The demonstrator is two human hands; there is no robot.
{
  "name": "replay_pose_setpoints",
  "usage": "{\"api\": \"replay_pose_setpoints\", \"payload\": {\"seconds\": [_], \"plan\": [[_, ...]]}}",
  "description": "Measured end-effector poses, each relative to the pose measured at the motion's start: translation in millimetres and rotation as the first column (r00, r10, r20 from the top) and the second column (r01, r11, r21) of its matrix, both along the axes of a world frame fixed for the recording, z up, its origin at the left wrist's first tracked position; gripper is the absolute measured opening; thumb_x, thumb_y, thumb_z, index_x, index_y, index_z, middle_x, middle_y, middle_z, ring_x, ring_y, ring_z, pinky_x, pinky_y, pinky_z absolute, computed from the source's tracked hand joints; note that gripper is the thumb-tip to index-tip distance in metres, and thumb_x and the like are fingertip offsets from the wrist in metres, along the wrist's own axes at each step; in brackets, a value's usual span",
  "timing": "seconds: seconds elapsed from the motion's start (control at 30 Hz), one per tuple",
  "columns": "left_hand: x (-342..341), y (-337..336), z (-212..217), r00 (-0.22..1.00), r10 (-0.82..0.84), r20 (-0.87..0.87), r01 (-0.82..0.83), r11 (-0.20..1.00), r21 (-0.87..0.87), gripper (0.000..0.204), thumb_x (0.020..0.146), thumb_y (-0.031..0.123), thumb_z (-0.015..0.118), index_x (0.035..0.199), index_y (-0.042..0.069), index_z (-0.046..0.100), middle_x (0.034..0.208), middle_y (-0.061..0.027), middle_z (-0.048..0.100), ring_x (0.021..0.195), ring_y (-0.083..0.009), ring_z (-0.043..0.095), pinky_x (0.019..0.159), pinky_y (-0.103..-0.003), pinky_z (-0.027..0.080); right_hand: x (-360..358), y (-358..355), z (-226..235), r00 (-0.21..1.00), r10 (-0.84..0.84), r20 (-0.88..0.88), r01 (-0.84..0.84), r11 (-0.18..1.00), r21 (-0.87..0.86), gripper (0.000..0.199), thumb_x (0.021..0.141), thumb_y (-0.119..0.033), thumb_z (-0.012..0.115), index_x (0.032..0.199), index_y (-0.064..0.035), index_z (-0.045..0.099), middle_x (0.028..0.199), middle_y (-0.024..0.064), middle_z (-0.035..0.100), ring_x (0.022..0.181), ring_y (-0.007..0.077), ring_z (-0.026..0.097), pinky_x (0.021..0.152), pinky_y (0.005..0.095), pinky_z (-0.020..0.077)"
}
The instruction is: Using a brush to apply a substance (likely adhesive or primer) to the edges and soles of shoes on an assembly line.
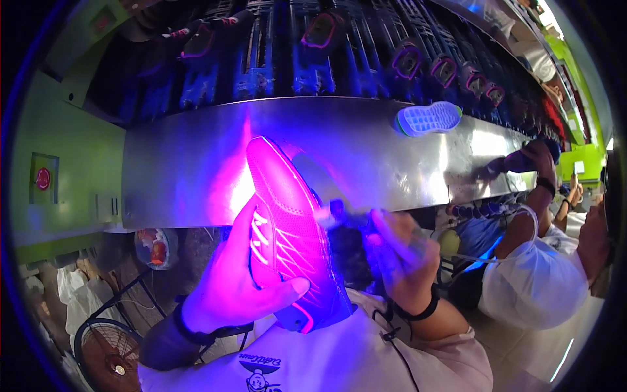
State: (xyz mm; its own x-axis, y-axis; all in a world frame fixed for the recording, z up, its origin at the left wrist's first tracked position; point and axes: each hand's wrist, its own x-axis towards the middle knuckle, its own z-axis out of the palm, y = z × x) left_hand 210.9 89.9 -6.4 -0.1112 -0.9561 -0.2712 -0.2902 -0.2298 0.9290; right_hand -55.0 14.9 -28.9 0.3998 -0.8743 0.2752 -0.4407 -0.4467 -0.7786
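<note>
**Shoe held up under violet light**

I see the shoe [287, 228] raised in front of my chest, glowing pink. Its long axis runs from near right, by the heel end at my shirt, up and away to the far left, toe toward the steel worktop [196, 170]. My left hand [235, 287] has its grip closed around the shoe's side, thumb across the lower part and fingers behind. My right hand [398, 251] sits just right of the shoe, at its opening, grip curled narrow around something small; blur keeps me from telling what it is. So the shoe lies left of the right hand, and the left hand carries it.

Farther off, a pale sole [428, 119] lies on the worktop's far edge, with dark racks [294, 59] behind. To the right a co-worker's arm [532, 202] reaches onto the worktop. A fan [108, 359] stands near left on the floor.
</note>
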Motion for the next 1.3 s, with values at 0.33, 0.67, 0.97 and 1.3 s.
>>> {"api": "replay_pose_setpoints", "payload": {"seconds": [0.33,0.67,0.97,1.3], "plan": [[11,-2,4,0.924,0.255,-0.286,-0.21,0.961,0.178,0.109,0.088,0.019,0.085,0.162,-0.01,0.01,0.154,-0.0241,0.045,0.14,-0.0288,0.05,0.117,-0.043,0.042,-3,8,-3,0.975,0.079,0.207,-0.132,0.959,0.253,0.033,0.089,-0.001,0.076,0.122,-0.0015,0.076,0.108,0.0169,0.076,0.096,0.0283,0.073,0.089,0.0375,0.0561],[24,-15,-2,0.902,0.332,-0.277,-0.307,0.943,0.13,0.098,0.09,0.013,0.079,0.163,-0.008,0.017,0.155,-0.0192,0.042,0.142,-0.025,0.045,0.118,-0.041,0.039,-9,6,-2,0.972,0.188,0.139,-0.219,0.939,0.264,0.035,0.091,-0.006,0.075,0.127,-0.0035,0.075,0.111,0.0164,0.077,0.099,0.0298,0.073,0.092,0.0394,0.0561],[31,-24,-11,0.825,0.425,-0.372,-0.416,0.903,0.11,0.072,0.098,0.009,0.068,0.159,-0.002,0.029,0.138,-0.0127,0.055,0.121,-0.0168,0.061,0.103,-0.032,0.053,-21,-1,8,0.964,0.265,-0.035,-0.249,0.936,0.248,0.039,0.087,-0.004,0.077,0.127,-0.0034,0.074,0.112,0.0174,0.077,0.1,0.0318,0.074,0.09,0.0399,0.0556],[39,-26,-20,0.605,0.532,-0.593,-0.42,0.846,0.329,0.048,0.105,0.018,0.059,0.148,0.002,0.044,0.13,-0.01,0.064,0.117,-0.0177,0.066,0.101,-0.035,0.055,2,-24,26,0.96,0.27,-0.072,-0.274,0.961,-0.047,0.055,0.074,0.01,0.071,0.127,-0.0037,0.074,0.113,0.0165,0.075,0.09,0.0319,0.07,0.08,0.038,0.0562]]}}
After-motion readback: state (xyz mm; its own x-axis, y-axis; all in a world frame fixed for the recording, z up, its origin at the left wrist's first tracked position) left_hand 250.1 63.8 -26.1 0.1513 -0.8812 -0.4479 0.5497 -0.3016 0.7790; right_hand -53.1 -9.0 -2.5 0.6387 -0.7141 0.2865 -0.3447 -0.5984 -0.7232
